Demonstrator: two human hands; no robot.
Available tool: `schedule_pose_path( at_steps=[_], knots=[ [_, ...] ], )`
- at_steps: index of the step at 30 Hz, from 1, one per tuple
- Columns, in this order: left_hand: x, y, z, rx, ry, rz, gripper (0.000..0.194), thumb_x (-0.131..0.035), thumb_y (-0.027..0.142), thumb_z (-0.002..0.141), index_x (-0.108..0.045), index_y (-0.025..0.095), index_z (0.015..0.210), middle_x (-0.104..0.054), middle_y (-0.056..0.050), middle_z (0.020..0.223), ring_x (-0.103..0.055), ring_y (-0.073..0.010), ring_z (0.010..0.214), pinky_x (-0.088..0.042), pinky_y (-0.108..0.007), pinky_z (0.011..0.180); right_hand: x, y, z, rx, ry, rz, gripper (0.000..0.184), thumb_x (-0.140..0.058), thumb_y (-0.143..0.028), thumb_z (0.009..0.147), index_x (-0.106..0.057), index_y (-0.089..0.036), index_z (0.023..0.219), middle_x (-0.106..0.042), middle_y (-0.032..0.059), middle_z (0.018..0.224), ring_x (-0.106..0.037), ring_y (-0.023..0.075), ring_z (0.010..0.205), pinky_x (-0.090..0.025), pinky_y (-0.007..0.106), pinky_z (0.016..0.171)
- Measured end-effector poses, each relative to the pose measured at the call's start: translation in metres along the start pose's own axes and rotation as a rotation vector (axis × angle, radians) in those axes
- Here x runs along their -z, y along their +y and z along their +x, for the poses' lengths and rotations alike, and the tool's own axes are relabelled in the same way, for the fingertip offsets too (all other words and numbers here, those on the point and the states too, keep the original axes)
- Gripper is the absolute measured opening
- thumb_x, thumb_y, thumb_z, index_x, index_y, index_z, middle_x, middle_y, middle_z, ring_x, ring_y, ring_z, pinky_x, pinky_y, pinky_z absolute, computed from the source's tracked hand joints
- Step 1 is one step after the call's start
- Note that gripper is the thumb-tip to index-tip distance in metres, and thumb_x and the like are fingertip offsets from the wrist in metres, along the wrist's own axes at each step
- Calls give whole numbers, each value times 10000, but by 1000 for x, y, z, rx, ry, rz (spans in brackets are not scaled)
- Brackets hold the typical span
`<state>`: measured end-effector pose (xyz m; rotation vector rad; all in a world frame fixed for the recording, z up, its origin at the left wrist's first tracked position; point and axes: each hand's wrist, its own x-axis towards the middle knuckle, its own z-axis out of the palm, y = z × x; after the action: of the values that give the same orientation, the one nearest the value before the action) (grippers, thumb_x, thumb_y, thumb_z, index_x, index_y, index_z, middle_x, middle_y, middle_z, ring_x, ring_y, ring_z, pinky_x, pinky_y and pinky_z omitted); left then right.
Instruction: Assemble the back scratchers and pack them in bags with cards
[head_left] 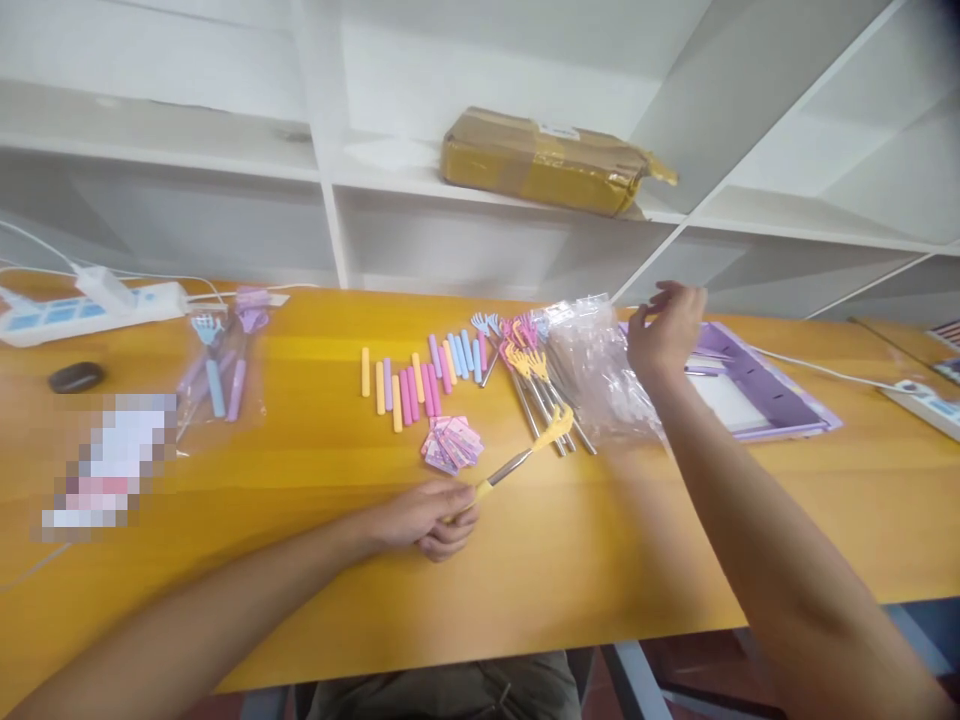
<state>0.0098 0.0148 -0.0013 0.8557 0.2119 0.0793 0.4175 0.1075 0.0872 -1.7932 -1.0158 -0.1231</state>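
Note:
My left hand (439,520) is closed around the yellow handle of a back scratcher (517,462), whose metal rod and yellow hand-shaped head point up and to the right. My right hand (667,328) is raised at the far side of the table with its fingers apart, beside a pile of clear plastic bags (600,370). Metal rods with yellow, pink and blue hand-shaped heads (529,360) lie just left of the bags. Further left are several coloured handles (412,392) in loose rows. Small printed cards (452,443) are fanned out in front of them.
A purple tray (806,415) holds some thin rods behind my right forearm. Bagged back scratchers (217,385), a black mouse (76,377) and a power strip (97,315) are on the left. A taped carton (544,160) sits on the white shelf (390,165) above the table.

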Motion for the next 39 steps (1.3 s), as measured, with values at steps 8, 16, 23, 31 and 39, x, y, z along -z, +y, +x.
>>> schedule_pose_path(
  at_steps=[8,16,23,31,39],
  knots=[
    [-6,-3,-9,-281,260,592,486,-405,667,1105,-529,215,979,-344,86,616,-303,-111,478,-276,-246,481,6,-46,-217,141,-892,742,292,-693,-232,887,-406,-271,931,-454,-47,823,-424,132,664,-358,269,616],
    [-12,-14,-8,-836,562,1973,239,-440,225,1144,-614,153,996,-634,-35,776,-564,-192,666,-395,-347,583,14,-33,-251,430,-1036,797,492,-767,-370,879,-305,-252,758,-279,-79,689,-253,111,603,-184,296,590],
    [-7,-3,-5,-789,579,2165,118,-539,149,1095,-654,125,1084,-619,-25,798,-585,-199,713,-455,-347,626,16,-44,-245,290,-1187,604,523,-553,-403,1106,-317,-219,676,-285,-61,653,-280,91,586,-230,276,563],
    [1,3,-10,-660,524,2219,355,-458,340,1157,-531,206,837,-598,3,722,-563,-160,585,-340,-351,502,20,-53,-255,91,-1361,673,493,-475,-516,1139,-610,-174,811,-489,-26,719,-410,113,654,-360,255,612],
    [13,13,-14,-619,429,2231,410,-380,380,1174,-535,207,835,-619,-2,674,-583,-168,555,-322,-351,499,24,-63,-259,121,-1277,696,488,-425,-465,1160,-650,-168,845,-433,-37,709,-399,107,648,-354,267,634]
  ],
)
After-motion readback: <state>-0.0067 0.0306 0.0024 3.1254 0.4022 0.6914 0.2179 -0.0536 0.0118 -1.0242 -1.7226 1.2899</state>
